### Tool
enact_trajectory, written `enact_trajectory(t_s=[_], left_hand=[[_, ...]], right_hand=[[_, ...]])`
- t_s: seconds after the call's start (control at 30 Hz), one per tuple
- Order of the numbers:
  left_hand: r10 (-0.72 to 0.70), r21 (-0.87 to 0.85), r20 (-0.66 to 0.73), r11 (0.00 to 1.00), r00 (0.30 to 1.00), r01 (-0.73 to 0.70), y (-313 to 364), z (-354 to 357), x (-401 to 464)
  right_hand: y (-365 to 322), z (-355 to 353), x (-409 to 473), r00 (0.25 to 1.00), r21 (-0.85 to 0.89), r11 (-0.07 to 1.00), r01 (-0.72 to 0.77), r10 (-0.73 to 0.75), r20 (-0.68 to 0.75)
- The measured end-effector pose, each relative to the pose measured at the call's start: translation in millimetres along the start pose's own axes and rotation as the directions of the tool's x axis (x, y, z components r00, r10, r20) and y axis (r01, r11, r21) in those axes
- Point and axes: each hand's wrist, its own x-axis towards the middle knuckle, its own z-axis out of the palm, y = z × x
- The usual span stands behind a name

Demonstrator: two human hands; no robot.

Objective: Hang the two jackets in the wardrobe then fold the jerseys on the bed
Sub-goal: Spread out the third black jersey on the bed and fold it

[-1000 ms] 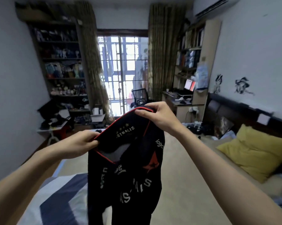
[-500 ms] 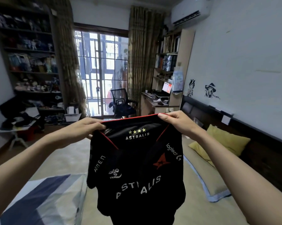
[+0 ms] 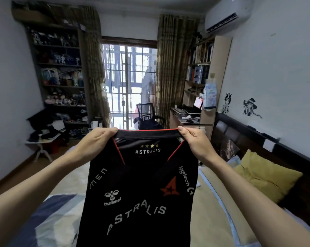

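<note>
A black jersey (image 3: 141,196) with red trim and white lettering hangs in the air in front of me, above the bed (image 3: 213,211). My left hand (image 3: 97,141) pinches the collar at its left end. My right hand (image 3: 193,141) pinches the collar at its right end. The collar is pulled taut and level between them, and the front of the jersey faces me. Its lower part runs out of the frame at the bottom. No jacket or wardrobe is in view.
A striped blue and white quilt (image 3: 49,220) lies on the bed at the lower left, a yellow pillow (image 3: 264,177) at the right by the dark headboard (image 3: 254,139). Beyond stand an office chair (image 3: 147,118), a desk (image 3: 186,120), shelves (image 3: 58,72) and a cluttered small table (image 3: 43,138).
Both hands have drawn apart and risen, stretching the bunched collar flat and level. The jersey now hangs open with its front toward me. My view has tilted upward.
</note>
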Motion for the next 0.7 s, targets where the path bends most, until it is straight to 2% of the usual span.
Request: enact_trajectory(t_s=[0.2,0.4,0.47,0.57,0.7], left_hand=[[-0.049,-0.020,0.095,0.998,0.994,0.051,16,19,-8],[-0.056,0.139,0.087,0.989,0.995,0.044,6,-1,-11],[-0.020,0.159,0.075,0.987,0.997,0.007,12,-5,-16],[0.035,0.122,0.057,0.992,0.998,-0.042,31,-8,-31],[0.039,0.004,0.075,0.999,0.996,-0.040,44,-16,-55]], right_hand=[[12,-10,-11,0.991,0.141,0.987,-0.082,0.066,0.115],[1,-21,-26,0.984,0.116,0.992,-0.048,0.028,0.173],[-7,-20,-34,0.983,0.106,0.993,-0.050,0.030,0.180],[-25,-19,-48,0.985,0.113,0.992,-0.051,0.030,0.173],[-52,-24,-72,0.977,0.116,0.989,-0.096,0.071,0.202]])
